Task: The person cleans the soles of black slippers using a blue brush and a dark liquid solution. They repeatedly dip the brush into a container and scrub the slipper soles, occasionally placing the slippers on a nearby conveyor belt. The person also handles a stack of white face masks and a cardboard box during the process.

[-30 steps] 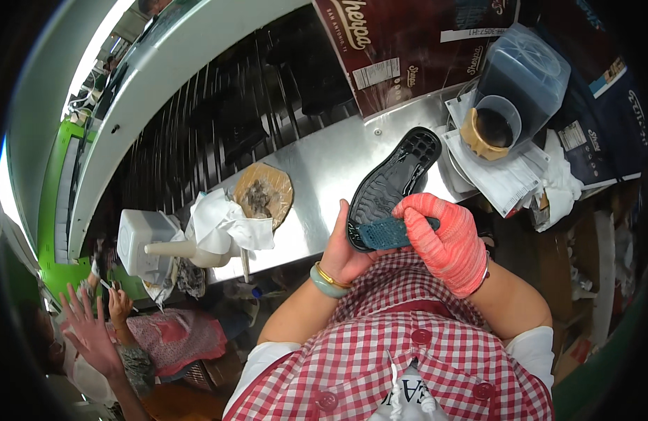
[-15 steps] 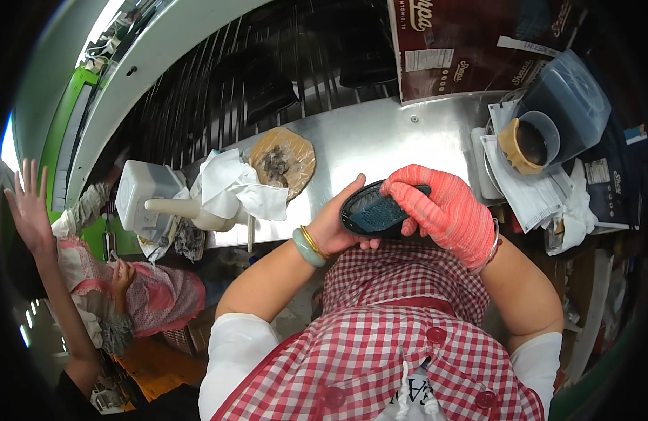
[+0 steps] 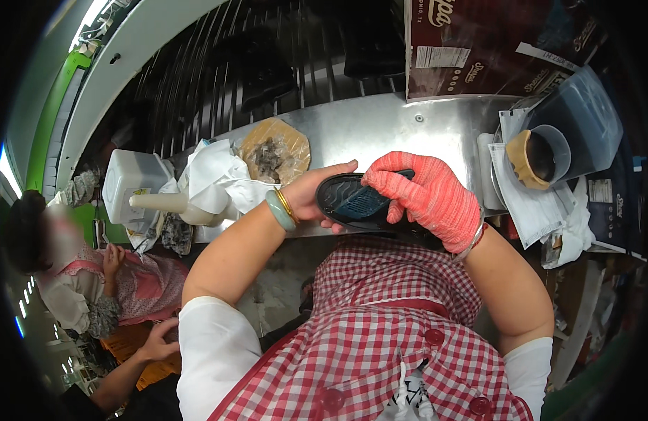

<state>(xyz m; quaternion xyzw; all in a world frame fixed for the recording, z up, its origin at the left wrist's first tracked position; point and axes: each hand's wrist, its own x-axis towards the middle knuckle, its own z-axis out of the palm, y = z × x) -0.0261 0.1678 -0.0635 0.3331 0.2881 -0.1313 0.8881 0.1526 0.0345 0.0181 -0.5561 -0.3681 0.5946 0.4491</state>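
Observation:
A black shoe (image 3: 362,205) is held sole up above the near edge of the metal bench, its tread panel dark blue-green. My bare left hand (image 3: 313,191) grips its left end, the thumb along the far rim and the fingers underneath. My right hand (image 3: 429,200), in a coral-pink knitted glove, is closed over the right part of the shoe, thumb and fingers bent down onto the sole's edge. Whether anything small sits between the gloved fingertips is hidden. Most of the shoe's upper is out of sight underneath.
Left on the bench (image 3: 380,137) are a tan pad (image 3: 296,144) with grey scraps, white cloths (image 3: 215,168), a pale bottle (image 3: 201,207) and a white container (image 3: 131,179). Right stand a brown-rimmed cup (image 3: 531,158), papers and a clear bin (image 3: 583,119). Black shoes rest on rollers behind. Co-workers are at left.
Both my hands and the shoe have shifted slightly left in view, and the shoe has tilted a little. At left, a person's raised hand has come down low.

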